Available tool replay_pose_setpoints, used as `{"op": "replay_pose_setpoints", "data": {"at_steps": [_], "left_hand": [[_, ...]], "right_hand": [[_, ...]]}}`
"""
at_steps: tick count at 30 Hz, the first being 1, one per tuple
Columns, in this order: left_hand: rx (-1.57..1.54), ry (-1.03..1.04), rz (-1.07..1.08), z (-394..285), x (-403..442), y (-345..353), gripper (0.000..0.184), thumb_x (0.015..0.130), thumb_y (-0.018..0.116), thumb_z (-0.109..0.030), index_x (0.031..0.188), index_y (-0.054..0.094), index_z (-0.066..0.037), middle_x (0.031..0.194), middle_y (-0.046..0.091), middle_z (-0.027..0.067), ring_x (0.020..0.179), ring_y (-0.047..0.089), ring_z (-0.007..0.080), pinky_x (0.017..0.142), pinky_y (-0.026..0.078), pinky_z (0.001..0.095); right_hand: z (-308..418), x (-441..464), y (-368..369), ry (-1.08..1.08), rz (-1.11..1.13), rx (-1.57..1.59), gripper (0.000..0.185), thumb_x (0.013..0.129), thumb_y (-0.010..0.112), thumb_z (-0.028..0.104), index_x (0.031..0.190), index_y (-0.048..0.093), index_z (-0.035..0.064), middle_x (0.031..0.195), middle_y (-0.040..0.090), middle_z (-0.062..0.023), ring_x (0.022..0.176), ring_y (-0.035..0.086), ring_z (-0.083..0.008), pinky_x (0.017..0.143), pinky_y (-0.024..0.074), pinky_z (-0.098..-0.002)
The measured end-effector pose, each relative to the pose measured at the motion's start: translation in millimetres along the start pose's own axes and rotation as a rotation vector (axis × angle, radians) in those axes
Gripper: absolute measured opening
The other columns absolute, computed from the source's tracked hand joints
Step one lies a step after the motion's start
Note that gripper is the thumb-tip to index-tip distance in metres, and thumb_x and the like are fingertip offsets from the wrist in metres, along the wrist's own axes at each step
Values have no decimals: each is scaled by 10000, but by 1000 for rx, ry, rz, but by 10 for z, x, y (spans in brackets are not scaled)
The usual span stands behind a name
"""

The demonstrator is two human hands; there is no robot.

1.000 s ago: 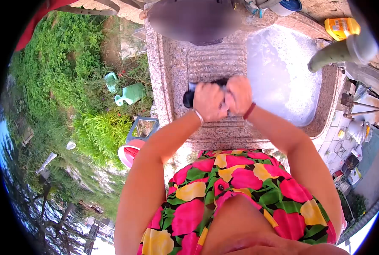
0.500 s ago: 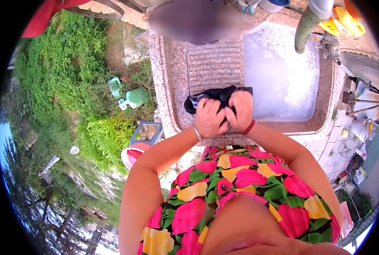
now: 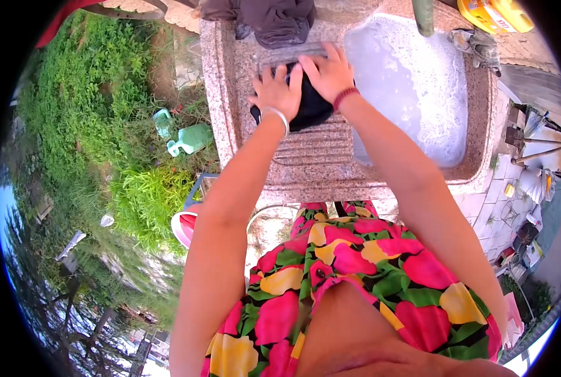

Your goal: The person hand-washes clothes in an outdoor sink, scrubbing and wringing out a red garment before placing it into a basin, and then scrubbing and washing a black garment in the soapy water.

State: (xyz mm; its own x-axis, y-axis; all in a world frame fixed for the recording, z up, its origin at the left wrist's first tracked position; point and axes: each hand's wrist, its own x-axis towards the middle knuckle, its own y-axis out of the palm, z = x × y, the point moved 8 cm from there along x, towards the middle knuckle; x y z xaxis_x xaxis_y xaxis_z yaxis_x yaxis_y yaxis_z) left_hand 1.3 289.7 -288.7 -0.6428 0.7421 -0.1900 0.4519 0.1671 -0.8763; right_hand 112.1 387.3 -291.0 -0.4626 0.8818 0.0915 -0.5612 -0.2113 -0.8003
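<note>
A black cloth (image 3: 312,110) lies on the ribbed washboard (image 3: 312,147) of a speckled stone sink. My left hand (image 3: 279,94) rests on the cloth's left part with its fingers spread. Beside it, my right hand (image 3: 328,74) lies on the upper right part, fingers also apart. The thumbs are close together over the cloth, and the palms hide some of it. Just beyond my hands is a dark bundled cloth (image 3: 277,22) at the sink's far edge.
Soapy water (image 3: 412,94) fills the basin on the right. A yellow bottle (image 3: 497,14) and a grey rag (image 3: 477,47) are at the back right. Green plastic jugs (image 3: 195,138) lie among plants at left, and a pink and white bucket (image 3: 183,226) stands near my left arm.
Both hands have moved away from my body, up the washboard, with the black cloth. Their bent, closed fingers have spread out flat over it. The view has shifted, showing the dark bundle more clearly.
</note>
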Motion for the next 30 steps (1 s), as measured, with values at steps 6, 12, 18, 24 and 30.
{"op": "replay_pose_setpoints", "data": {"at_steps": [6,12,18,24,30], "left_hand": [[-240,322,-246,-23,-1538,-189,338,882,529,-356,1045,633,-78,1375,376,230,1255,270,503,1002,160,675],[-72,522,-144,-52,-1014,-117,247,778,560,-259,920,650,-79,1198,521,156,1054,422,411,848,302,547],[-126,585,-19,-107,-598,-121,196,746,569,-276,742,618,-86,1009,583,107,863,494,338,712,356,490],[-185,658,17,-117,-391,-108,171,783,543,-214,735,589,-56,835,577,125,727,531,350,618,416,471],[-249,567,-53,-127,-300,-148,257,881,485,-218,806,610,-6,761,579,205,697,551,430,635,432,501]], "right_hand": [[168,-1613,-540,-63,-176,363,173,767,652,197,878,579,86,1189,496,-156,1217,402,-391,1029,297,-525],[314,-1008,-428,-354,-58,272,162,655,595,197,759,561,78,955,570,-97,963,525,-322,807,359,-462],[355,-589,-271,-410,221,236,158,675,587,235,728,551,90,846,547,-82,827,508,-300,707,363,-438],[348,-330,-99,-431,380,289,186,743,556,252,711,562,69,758,551,-115,750,541,-343,636,424,-460],[187,-124,196,-383,515,332,353,831,453,372,760,621,70,816,623,-163,811,592,-374,706,460,-470]]}}
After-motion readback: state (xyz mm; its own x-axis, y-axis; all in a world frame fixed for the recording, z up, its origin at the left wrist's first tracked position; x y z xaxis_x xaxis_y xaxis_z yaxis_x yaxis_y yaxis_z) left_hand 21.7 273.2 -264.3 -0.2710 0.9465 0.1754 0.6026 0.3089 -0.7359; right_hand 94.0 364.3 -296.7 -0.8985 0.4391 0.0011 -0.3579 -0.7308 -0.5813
